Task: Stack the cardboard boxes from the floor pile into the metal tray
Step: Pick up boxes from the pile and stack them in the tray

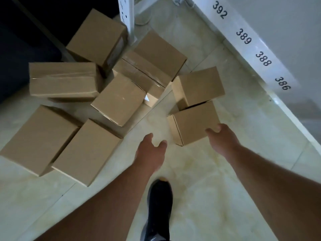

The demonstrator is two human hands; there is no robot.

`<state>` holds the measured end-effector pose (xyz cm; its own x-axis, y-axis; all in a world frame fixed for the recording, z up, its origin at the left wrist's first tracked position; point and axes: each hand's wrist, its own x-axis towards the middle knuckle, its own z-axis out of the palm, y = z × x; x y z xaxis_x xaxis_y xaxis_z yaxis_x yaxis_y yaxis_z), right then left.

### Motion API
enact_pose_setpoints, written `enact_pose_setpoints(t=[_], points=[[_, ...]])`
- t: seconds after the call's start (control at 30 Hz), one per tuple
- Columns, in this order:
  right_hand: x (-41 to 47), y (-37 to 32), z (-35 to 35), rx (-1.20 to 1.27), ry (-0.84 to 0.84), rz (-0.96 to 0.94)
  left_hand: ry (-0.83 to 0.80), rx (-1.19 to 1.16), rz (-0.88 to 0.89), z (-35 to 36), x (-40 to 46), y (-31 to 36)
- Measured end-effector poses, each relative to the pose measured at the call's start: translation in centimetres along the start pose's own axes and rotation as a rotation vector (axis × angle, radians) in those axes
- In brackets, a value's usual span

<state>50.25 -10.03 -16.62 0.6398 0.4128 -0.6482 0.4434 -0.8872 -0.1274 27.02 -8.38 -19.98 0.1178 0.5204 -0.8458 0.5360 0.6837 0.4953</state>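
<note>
Several brown cardboard boxes lie scattered on the pale tiled floor. The nearest small box [194, 122] sits at the right of the pile, with a second box [199, 86] leaning just behind it. My right hand [221, 138] touches the near right corner of that nearest box, fingers spread. My left hand [150, 151] hovers open over the floor just left of the same box, not touching it. Two larger boxes [60, 145] lie side by side at the near left. No metal tray shows in this view.
A white shelf edge [260, 58] with the numbers 392, 389, 388 and 386 runs diagonally along the right. A white perforated upright post [127, 16] stands behind the pile. My dark shoe [159, 206] is planted on the floor below my hands.
</note>
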Motion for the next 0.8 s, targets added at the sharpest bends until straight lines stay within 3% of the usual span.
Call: enact_pose_setpoints(t=[0.4, 0.8], points=[[9.2, 2.4, 0.6, -0.002, -0.058, 0.048, -0.114, -0.003, -0.013, 8.9, 5.3, 3.6], [7.4, 2.2, 0.8, 0.046, -0.026, 0.042, -0.071, -0.1, -0.023, 7.0, 3.0, 3.8]])
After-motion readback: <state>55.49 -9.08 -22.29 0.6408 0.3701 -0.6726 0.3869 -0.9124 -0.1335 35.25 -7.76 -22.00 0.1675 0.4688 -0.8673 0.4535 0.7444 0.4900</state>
